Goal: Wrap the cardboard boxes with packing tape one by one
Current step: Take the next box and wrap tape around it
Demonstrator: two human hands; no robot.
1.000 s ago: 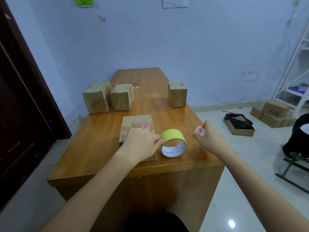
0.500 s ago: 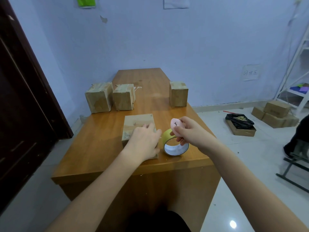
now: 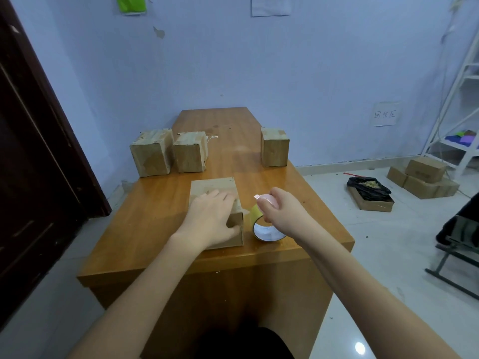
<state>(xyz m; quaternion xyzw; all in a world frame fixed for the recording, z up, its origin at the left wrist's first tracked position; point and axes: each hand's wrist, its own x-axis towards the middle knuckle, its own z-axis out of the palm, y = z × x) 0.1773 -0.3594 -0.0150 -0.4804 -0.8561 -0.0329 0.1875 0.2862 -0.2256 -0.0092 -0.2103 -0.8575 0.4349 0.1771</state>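
Observation:
A flat cardboard box (image 3: 211,189) lies near the front of the wooden table (image 3: 155,203). My left hand (image 3: 210,218) rests on its top, thumb down the box's near side. Just right of the box stands a yellow-green roll of packing tape (image 3: 264,229) on its edge. A short strip of tape runs from the roll to the box's right edge. My right hand (image 3: 282,211) hovers over the roll and grips a small pink cutter (image 3: 265,199), its tip pointing left toward the strip. Three more cardboard boxes stand farther back: two at the left (image 3: 153,152) (image 3: 190,155) and one at the right (image 3: 274,150).
A dark door (image 3: 31,151) stands at the left. On the floor at the right lie an open box with a black bag (image 3: 369,190), a stack of cardboard boxes (image 3: 423,180), a white shelf frame (image 3: 464,99) and a dark chair (image 3: 458,242).
My right hand came in from the right with the pink cutter and now sits over the tape roll. My left hand stayed on the box.

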